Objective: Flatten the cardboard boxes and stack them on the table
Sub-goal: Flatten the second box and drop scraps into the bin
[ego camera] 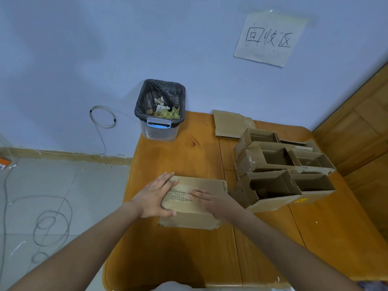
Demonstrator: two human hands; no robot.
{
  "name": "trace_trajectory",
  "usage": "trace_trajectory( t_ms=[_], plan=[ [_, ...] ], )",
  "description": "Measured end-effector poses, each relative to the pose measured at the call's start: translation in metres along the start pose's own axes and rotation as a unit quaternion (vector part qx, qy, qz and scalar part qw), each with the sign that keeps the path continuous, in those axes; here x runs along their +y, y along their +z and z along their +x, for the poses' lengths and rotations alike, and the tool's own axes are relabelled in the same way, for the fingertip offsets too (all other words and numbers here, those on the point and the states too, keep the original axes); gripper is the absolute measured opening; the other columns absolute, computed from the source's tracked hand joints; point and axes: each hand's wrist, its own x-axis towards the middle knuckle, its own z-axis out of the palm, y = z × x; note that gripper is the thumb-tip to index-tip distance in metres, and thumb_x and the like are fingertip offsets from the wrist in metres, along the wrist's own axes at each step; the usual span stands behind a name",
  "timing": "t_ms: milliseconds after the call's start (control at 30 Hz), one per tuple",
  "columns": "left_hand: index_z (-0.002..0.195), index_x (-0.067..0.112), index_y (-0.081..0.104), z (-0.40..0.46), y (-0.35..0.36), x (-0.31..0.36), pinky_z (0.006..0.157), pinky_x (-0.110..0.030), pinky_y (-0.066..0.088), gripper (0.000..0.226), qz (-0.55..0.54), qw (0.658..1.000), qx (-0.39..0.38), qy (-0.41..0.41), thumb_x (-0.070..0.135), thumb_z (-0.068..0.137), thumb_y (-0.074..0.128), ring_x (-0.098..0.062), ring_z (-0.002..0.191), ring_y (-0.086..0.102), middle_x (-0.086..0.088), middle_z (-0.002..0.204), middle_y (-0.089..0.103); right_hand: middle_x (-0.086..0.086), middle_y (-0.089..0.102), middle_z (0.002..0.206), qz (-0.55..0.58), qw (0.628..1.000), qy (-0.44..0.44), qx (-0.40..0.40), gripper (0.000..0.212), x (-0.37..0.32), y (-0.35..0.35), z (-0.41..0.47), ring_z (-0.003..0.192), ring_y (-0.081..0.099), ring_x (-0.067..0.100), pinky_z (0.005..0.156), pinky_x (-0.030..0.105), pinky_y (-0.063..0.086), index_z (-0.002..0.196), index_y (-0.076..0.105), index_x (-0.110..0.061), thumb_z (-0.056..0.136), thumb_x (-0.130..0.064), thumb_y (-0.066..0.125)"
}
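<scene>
I have my left hand (pixel 156 197) flat on the left end of the cardboard box (pixel 194 203), fingers spread straight, thumb along its near edge. My right hand (pixel 212 201) presses on top beside it, fingers straight. The box is brown and creased, with dark print across the top, sitting mid-table (pixel 180 150). Just to its right a cluster of open boxes (pixel 281 164) crowds the table. Flattened cardboard (pixel 230 124) lies beyond them, and a lined bin (pixel 160 110) stands at the far-left corner.

Quick count of the table

Two hands (pixel 155 198) (pixel 212 201), one closed box (pixel 193 204), about six open boxes (pixel 279 164), one flat cardboard pile (pixel 230 124), one bin (pixel 160 110), one wall sign (pixel 269 38), one table (pixel 178 259)
</scene>
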Motion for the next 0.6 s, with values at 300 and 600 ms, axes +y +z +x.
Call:
trace_trajectory(
  t_ms=[300,600],
  plan=[
    [0.153,0.013,0.013,0.006,-0.006,0.007,0.118,-0.037,-0.012,0.106,0.1,0.995,0.006,0.03,0.074,0.075,0.048,-0.016,0.146,-0.022,-0.003,0.163,-0.008,-0.009,0.028,0.155,0.044,0.994,0.042,0.095,0.049,0.021,0.014,-0.039,0.143,0.019,0.007,0.112,0.029,0.033,0.147,0.034,-0.022,0.099,-0.013,0.043],
    [0.155,0.015,-0.005,0.029,0.002,0.056,0.116,-0.039,-0.016,0.109,0.133,0.991,-0.024,0.006,0.075,0.079,0.047,-0.026,0.146,-0.024,-0.011,0.16,-0.022,0.001,0.068,0.096,0.086,0.943,0.061,0.316,0.012,-0.009,0.023,-0.019,0.09,0.065,0.016,0.073,0.022,0.053,0.086,0.066,-0.011,0.082,-0.019,0.073]
  ],
)
